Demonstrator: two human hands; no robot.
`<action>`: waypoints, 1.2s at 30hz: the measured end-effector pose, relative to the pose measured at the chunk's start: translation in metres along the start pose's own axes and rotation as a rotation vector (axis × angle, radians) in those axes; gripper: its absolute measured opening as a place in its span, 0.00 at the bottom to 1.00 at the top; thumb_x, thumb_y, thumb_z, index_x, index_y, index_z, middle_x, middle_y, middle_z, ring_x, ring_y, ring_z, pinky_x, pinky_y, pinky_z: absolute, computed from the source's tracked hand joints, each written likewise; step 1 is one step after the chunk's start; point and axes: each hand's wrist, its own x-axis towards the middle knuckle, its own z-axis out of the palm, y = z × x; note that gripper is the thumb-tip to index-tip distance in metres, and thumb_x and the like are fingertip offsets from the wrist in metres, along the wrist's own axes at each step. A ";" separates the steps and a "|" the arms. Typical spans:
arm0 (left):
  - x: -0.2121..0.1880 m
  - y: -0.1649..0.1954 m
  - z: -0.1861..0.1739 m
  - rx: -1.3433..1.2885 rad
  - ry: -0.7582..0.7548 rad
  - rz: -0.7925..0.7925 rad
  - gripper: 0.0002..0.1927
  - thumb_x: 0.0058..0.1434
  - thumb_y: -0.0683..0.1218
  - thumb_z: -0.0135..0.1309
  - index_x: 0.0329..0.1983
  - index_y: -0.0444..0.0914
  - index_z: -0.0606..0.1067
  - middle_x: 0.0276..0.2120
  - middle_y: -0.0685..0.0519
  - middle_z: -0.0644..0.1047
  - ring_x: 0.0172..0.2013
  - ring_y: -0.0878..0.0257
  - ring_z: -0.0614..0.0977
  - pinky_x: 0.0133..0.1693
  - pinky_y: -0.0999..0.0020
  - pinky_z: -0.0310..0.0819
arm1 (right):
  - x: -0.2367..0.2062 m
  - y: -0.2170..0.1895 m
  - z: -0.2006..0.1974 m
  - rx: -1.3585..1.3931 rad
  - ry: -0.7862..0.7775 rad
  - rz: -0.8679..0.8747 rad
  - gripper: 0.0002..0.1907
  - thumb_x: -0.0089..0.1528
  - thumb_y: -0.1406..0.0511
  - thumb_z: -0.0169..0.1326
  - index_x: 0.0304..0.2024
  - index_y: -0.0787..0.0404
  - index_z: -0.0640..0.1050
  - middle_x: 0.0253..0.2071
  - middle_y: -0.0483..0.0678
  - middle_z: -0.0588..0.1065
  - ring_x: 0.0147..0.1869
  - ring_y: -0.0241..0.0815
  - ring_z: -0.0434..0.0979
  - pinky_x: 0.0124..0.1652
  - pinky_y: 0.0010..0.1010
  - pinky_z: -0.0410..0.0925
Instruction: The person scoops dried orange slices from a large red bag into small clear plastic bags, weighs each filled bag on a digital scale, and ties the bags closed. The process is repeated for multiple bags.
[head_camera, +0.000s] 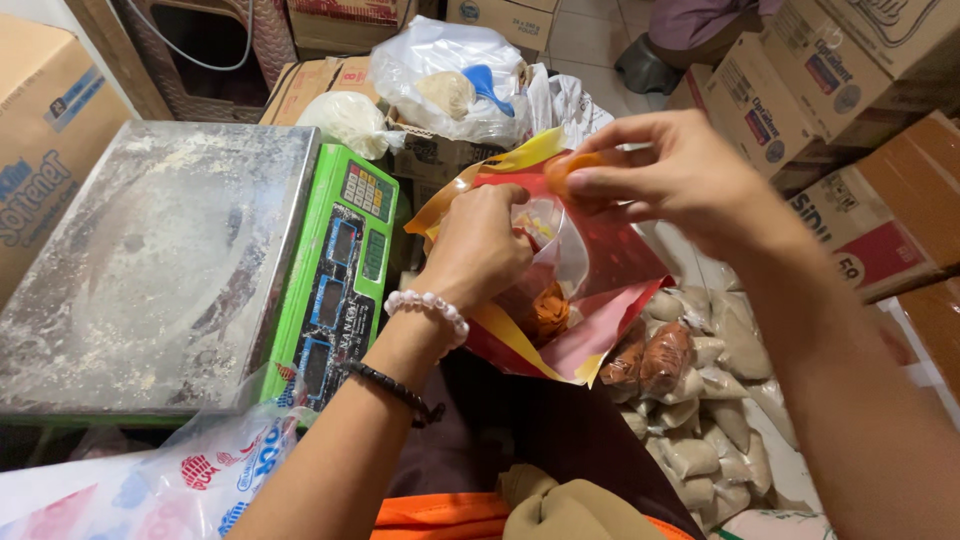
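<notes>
1. Left hand (480, 245): reaches into the mouth of the red-and-yellow plastic bag (590, 300); the grip is curled inside the opening, and whether the fingers pinch anything there cannot be told.
2. Right hand (665, 170): holds the bag's upper edge, thumb and forefinger pressed together on the film near an orange patch, possibly a small piece of the contents.
3. Red-and-yellow plastic bag: held in the air between both hands, over the person's lap, just right of the scale; orange-brown contents (548, 310) show through its lower part.
4. Green electronic scale (345, 270): its steel pan (150, 260), dusted with pale powder, lies at the left.
5. Small filled packets (700, 400): heaped on the floor below the bag, pale ones with a few reddish-brown ones on top.
6. Clear bag with a blue scoop (455, 80): rests on cardboard boxes (800, 90) behind.
7. Risk: the bag hangs from thin film at one pinch; should that pinch slip or the film tear, the contents would likely spill onto the lap and the packets.
</notes>
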 end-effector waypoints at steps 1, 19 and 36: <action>0.001 -0.001 0.001 -0.005 0.000 0.004 0.23 0.49 0.41 0.58 0.51 0.35 0.80 0.42 0.34 0.81 0.47 0.41 0.82 0.51 0.52 0.73 | 0.001 0.003 0.008 0.038 -0.005 -0.026 0.11 0.59 0.67 0.62 0.43 0.62 0.81 0.37 0.49 0.83 0.37 0.36 0.84 0.40 0.29 0.80; 0.002 -0.001 -0.001 -0.034 -0.049 0.020 0.20 0.49 0.44 0.65 0.45 0.32 0.79 0.40 0.35 0.81 0.46 0.41 0.82 0.48 0.52 0.75 | 0.017 0.016 0.040 -0.580 0.212 -0.053 0.18 0.46 0.62 0.74 0.27 0.64 0.78 0.26 0.51 0.81 0.30 0.39 0.83 0.34 0.30 0.75; 0.002 0.004 -0.002 -0.016 -0.010 0.000 0.21 0.45 0.37 0.59 0.46 0.33 0.80 0.40 0.32 0.79 0.45 0.40 0.82 0.48 0.51 0.75 | 0.016 0.033 0.046 -0.968 0.292 0.012 0.19 0.52 0.54 0.70 0.37 0.60 0.84 0.31 0.54 0.81 0.37 0.55 0.81 0.39 0.45 0.72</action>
